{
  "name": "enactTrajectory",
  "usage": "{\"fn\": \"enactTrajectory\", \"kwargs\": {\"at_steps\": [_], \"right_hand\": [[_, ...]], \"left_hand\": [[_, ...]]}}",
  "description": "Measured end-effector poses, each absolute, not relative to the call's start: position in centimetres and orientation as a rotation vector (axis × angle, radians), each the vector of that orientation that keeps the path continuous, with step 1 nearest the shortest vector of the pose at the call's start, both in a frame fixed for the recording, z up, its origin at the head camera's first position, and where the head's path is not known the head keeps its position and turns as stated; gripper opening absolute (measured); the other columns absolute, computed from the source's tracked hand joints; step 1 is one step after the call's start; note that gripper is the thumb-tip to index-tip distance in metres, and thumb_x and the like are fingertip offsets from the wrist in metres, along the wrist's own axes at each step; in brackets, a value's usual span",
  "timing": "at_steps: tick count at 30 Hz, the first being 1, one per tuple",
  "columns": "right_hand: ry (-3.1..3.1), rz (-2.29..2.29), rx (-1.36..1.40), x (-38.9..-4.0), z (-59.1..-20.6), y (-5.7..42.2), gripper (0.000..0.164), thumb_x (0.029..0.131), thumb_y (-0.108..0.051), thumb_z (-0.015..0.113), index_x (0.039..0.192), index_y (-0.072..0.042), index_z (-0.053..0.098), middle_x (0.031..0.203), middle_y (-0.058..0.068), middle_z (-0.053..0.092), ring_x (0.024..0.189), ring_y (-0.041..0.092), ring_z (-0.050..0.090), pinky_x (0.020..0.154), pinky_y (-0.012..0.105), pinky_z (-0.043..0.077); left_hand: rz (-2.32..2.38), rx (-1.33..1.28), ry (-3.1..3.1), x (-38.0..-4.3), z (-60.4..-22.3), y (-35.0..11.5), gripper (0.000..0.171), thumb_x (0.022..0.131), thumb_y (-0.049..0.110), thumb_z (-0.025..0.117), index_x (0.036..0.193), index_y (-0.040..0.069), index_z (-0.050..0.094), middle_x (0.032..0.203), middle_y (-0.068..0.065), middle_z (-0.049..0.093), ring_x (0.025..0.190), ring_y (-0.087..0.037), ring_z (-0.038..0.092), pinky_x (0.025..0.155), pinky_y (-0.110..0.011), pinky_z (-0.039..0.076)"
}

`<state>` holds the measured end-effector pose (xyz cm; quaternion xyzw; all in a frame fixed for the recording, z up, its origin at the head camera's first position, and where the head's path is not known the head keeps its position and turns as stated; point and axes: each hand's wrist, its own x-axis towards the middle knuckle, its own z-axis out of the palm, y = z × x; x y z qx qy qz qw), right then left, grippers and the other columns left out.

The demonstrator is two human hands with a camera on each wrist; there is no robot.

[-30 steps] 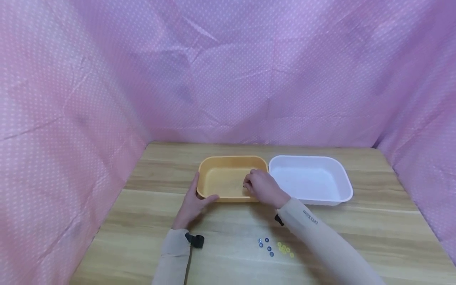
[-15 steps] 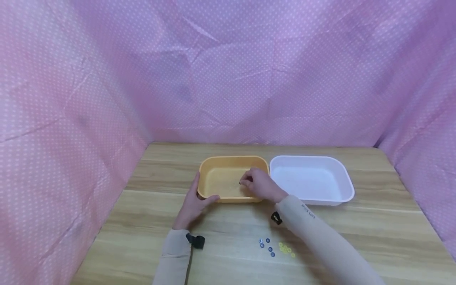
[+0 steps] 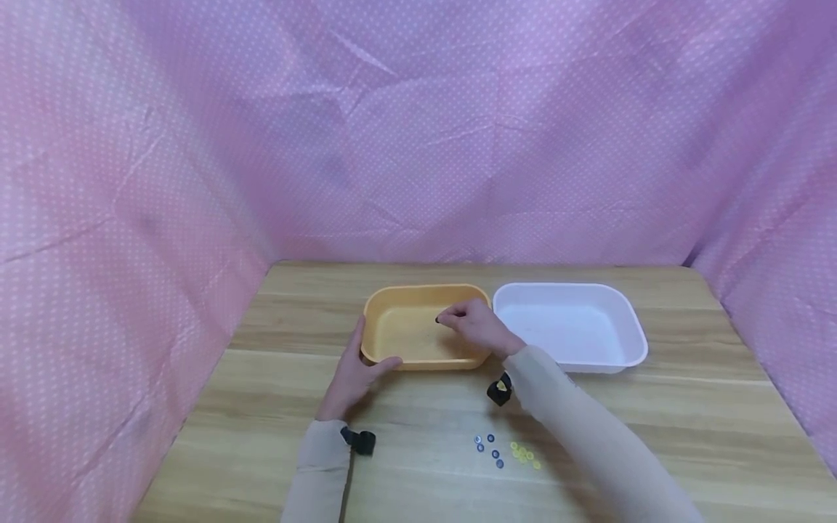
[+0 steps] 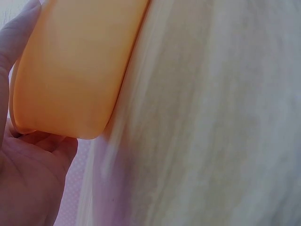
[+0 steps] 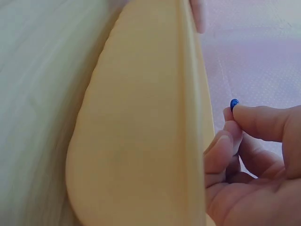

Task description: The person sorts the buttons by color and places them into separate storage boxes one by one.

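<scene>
Right hand (image 3: 480, 327) pinches a blue piece (image 5: 234, 103), bright in the right wrist view, just a dark dot from the head, orange tray (image 3: 402, 330) underneath, left hand (image 3: 353, 378) gripping its corner.

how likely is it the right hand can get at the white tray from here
Probably yes: the right hand is over the orange tray, and the white tray stands right beside that one, top open, with nothing seen blocking the way. The hand pinches a blue piece, though.
</scene>
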<state>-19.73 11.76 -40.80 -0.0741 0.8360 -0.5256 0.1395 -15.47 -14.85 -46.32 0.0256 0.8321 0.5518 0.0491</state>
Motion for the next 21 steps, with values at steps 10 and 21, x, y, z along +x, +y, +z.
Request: {"fn": "enactTrajectory", "kwargs": {"at_steps": [10,21], "right_hand": [[2.331,-1.566,-0.142,-20.2,-40.8,11.2,0.030,0.095,-0.026,0.063,0.108,-0.001,0.072,0.105,0.016,0.066,0.081,0.017,0.055,0.069,0.027,0.046],[2.317,-1.571,-0.149,-20.8,-41.6,10.7,0.030,0.094,-0.024,0.064,0.105,0.002,0.073,0.073,0.005,0.058,0.071,0.014,0.049,0.064,0.024,0.041]], "left_hand": [[1.712,0.110,2.502,-15.5,-46.4,-14.9,0.115,0.076,0.031,0.085,0.158,0.019,0.004,0.161,0.001,0.010,0.144,-0.019,0.020,0.116,-0.039,0.021],[1.740,0.124,2.489,-15.6,-46.2,-14.8,0.116,0.076,0.029,0.085,0.158,0.015,0.004,0.161,-0.001,0.011,0.143,-0.021,0.023,0.116,-0.040,0.023]]}}
